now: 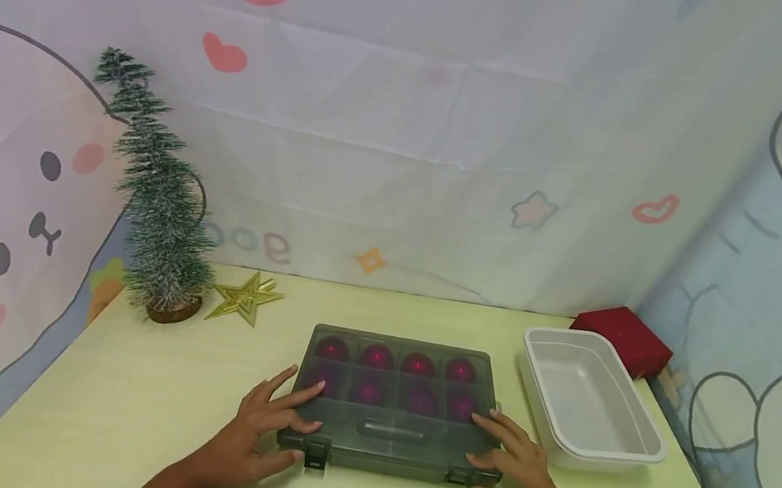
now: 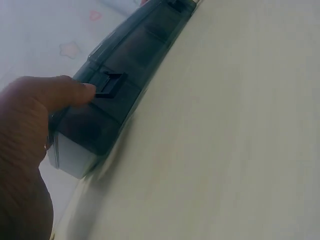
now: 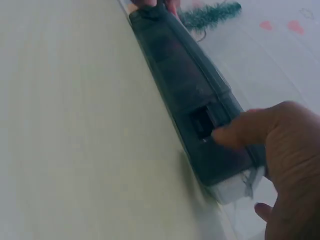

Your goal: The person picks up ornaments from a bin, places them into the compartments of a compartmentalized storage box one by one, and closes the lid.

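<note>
A lidded plastic storage box [image 1: 394,428] lies in front of me, its lid smoky and see-through. Inside its compartments sit two rows of shiny dark-pink balls [image 1: 377,357]. My left hand [image 1: 257,426] spreads its fingers over the lid's left front corner. Its thumb reaches the left latch [image 2: 111,85], which sticks out from the front wall. On the opposite corner my right hand [image 1: 526,471] rests extended fingers on the lid. In the right wrist view, that thumb is at the edge of the right latch [image 3: 202,122], which lies closer to the wall.
A white plastic tub [image 1: 589,392] stands to the right, with a dark red box [image 1: 623,339] behind it. At the back left are a small artificial Christmas tree [image 1: 163,218] and a gold star [image 1: 247,298]. A printed cloth backdrop [image 1: 408,128] rises behind the table [image 1: 110,396].
</note>
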`<state>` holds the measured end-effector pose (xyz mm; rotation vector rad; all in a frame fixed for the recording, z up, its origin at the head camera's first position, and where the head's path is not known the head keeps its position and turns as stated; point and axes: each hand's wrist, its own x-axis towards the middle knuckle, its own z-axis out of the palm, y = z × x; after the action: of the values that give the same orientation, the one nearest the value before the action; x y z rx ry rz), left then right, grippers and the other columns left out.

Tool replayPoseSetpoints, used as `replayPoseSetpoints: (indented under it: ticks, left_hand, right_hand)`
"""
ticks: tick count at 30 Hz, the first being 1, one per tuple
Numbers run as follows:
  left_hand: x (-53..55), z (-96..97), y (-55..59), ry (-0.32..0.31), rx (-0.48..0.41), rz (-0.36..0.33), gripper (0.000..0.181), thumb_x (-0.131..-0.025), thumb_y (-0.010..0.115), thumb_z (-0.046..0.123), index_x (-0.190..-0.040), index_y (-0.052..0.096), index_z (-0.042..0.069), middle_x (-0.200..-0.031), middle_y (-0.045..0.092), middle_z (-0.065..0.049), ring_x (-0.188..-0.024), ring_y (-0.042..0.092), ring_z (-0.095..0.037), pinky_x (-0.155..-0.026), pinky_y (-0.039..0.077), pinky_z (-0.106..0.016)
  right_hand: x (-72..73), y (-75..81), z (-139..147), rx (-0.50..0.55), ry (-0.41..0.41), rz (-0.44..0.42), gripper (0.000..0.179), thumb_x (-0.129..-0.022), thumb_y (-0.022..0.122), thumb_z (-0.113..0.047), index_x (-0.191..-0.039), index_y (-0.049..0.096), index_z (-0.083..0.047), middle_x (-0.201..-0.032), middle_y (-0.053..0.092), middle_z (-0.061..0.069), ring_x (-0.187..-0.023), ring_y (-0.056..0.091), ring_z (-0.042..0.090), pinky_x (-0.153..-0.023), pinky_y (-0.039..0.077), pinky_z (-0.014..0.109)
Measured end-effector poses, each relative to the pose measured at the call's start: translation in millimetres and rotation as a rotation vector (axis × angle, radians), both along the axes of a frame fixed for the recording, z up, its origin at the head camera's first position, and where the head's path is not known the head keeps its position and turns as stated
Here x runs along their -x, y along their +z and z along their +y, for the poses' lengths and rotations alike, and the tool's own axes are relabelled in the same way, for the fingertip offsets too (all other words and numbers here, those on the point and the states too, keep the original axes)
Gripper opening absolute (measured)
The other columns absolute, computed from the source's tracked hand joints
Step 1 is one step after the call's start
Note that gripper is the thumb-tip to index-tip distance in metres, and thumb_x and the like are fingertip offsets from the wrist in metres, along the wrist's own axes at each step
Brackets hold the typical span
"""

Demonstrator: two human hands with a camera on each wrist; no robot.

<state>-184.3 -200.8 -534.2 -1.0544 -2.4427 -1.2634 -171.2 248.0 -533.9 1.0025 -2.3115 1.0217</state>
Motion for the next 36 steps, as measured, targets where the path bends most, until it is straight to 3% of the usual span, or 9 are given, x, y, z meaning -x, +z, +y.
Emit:
replayPoseSetpoints:
  ticks: [2, 7, 12, 17, 24, 27, 36]
  left_hand:
    - [0.1, 2.2, -2.0, 0.019, 0.024, 0.011, 0.045, -0.094, 0.084, 0.010, -0.129, 0.073, 0.037, -0.173, 0.047, -0.009, -0.173, 0.009, -0.028, -0.109, 0.010, -0.094]
    - [0.9, 11.7, -7.2, 0.085, 0.036, 0.116, 0.052, -0.082, 0.090, 0.001, -0.118, 0.072, 0.034, -0.167, 0.055, -0.010, -0.169, 0.020, -0.038, -0.107, 0.021, -0.092]
    - [1.4, 17.5, -9.4, 0.138, 0.053, 0.197, 0.055, -0.076, 0.095, 0.000, -0.114, 0.072, 0.033, -0.162, 0.061, -0.009, -0.166, 0.028, -0.038, -0.105, 0.029, -0.088]
    - [1.2, 14.7, -8.6, 0.143, 0.062, 0.167, 0.058, -0.073, 0.099, 0.003, -0.114, 0.072, 0.035, -0.163, 0.060, -0.007, -0.167, 0.027, -0.037, -0.106, 0.029, -0.088]
    - [-0.9, 13.8, -4.8, 0.109, -0.001, 0.040, 0.030, -0.092, 0.087, 0.023, -0.113, 0.072, 0.039, -0.165, 0.058, -0.004, -0.166, 0.023, -0.046, -0.111, 0.018, -0.090]
    - [-1.7, 15.5, -4.2, 0.107, -0.039, 0.020, 0.024, -0.096, 0.085, 0.022, -0.110, 0.073, 0.038, -0.163, 0.060, -0.006, -0.166, 0.024, -0.046, -0.111, 0.014, -0.089]
    - [-4.6, 20.8, -2.4, 0.122, -0.098, -0.007, 0.018, -0.097, 0.084, 0.019, -0.101, 0.074, 0.034, -0.158, 0.065, -0.009, -0.169, 0.027, -0.030, -0.107, 0.006, -0.098]
  right_hand:
    - [-1.4, -2.0, -5.1, -0.039, -0.048, 0.016, 0.059, -0.070, 0.094, 0.008, -0.114, 0.076, -0.028, -0.160, 0.060, 0.012, -0.163, 0.035, 0.016, -0.104, 0.030, 0.053]
    - [-5.1, -5.4, -16.6, -0.088, -0.133, 0.069, 0.056, -0.065, 0.094, 0.011, -0.102, 0.069, -0.024, -0.157, 0.062, 0.011, -0.157, 0.041, 0.024, -0.111, 0.027, 0.033]
    - [-6.0, -5.4, -19.5, -0.108, -0.162, 0.109, 0.053, -0.064, 0.096, 0.008, -0.099, 0.068, -0.021, -0.155, 0.064, 0.010, -0.152, 0.046, 0.028, -0.111, 0.027, 0.032]
    - [-3.5, -4.7, -15.4, -0.132, -0.150, 0.117, 0.058, -0.063, 0.099, 0.004, -0.105, 0.070, -0.023, -0.154, 0.065, 0.007, -0.152, 0.048, 0.027, -0.107, 0.030, 0.031]
    - [3.4, -4.7, -7.2, -0.098, -0.086, 0.100, 0.065, -0.064, 0.101, 0.001, -0.113, 0.072, -0.030, -0.155, 0.065, 0.006, -0.155, 0.046, 0.018, -0.103, 0.027, 0.029]
    - [4.8, -5.0, -5.2, -0.089, -0.066, 0.108, 0.064, -0.065, 0.101, -0.002, -0.114, 0.072, -0.030, -0.154, 0.065, 0.006, -0.155, 0.046, 0.016, -0.102, 0.025, 0.027]
    - [5.1, -7.4, -6.3, -0.041, -0.034, 0.110, 0.050, -0.070, 0.095, -0.044, -0.109, 0.071, -0.025, -0.148, 0.066, 0.010, -0.151, 0.046, 0.016, -0.098, 0.021, 0.026]
